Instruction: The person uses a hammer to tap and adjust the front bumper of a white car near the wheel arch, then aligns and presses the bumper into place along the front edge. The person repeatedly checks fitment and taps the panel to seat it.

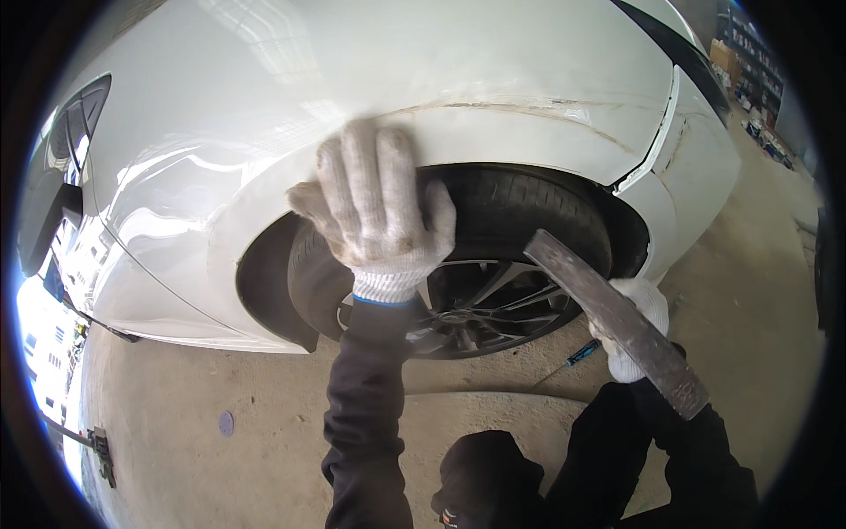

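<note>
My left hand [374, 203], in a soiled white knit glove, lies spread on the white car fender [511, 75] at the upper edge of the wheel arch. Its fingertips are near a brownish scrape [546, 108] that runs along the panel. In my right hand [639, 317], also gloved, is a long, thick, worn grey-brown bar [617, 322], held tilted in front of the wheel. Whether the bar is metal or wood is not clear. The tyre [511, 212] and spoked rim [493, 304] sit behind my hands, partly hidden by my left forearm.
A screwdriver [577, 357] with a blue and black handle is on the dusty floor [273, 414] below the wheel. A small purplish disc [226, 423] lies farther left. Stocked shelves [753, 57] stand at the far right. A dark side mirror [48, 225] juts out at left.
</note>
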A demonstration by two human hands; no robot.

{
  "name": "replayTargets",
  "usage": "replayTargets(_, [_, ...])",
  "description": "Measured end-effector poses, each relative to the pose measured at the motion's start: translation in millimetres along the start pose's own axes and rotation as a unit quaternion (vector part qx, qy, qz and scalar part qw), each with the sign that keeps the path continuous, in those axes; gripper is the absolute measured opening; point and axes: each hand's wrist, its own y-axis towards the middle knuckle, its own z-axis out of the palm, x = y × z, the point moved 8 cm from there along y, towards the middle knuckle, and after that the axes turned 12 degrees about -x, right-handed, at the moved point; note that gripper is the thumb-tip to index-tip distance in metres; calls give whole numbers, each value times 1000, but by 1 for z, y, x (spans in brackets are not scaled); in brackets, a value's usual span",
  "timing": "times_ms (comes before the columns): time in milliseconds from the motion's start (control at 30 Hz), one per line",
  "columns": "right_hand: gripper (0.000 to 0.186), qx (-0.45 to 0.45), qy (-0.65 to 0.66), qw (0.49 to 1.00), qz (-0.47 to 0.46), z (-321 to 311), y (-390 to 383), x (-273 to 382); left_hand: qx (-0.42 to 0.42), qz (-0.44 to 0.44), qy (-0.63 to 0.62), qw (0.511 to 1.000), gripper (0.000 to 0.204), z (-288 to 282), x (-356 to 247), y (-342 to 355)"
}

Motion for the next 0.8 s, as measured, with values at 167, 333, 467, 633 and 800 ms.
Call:
replayTargets(167, [30,-6,-132,951,-279,33,57,75,-5,-40,19,999,66,-6,12,7])
replayTargets(333, [27,-62,-179,914,-360,54,71,94,-23,-39,2,999,60,-5,16,4])
replayTargets(467, [29,-87,-235,916,-314,55,73,80,-17,-62,1,998,58,-8,9,7])
replayTargets(633, [31,-68,-226,931,-278,62,74,86,-15,-60,-28,998,62,-5,17,9])
replayTargets(800, [37,70,-176,962,-197,59,54,59,-15,-64,-35,997,67,-4,13,2])
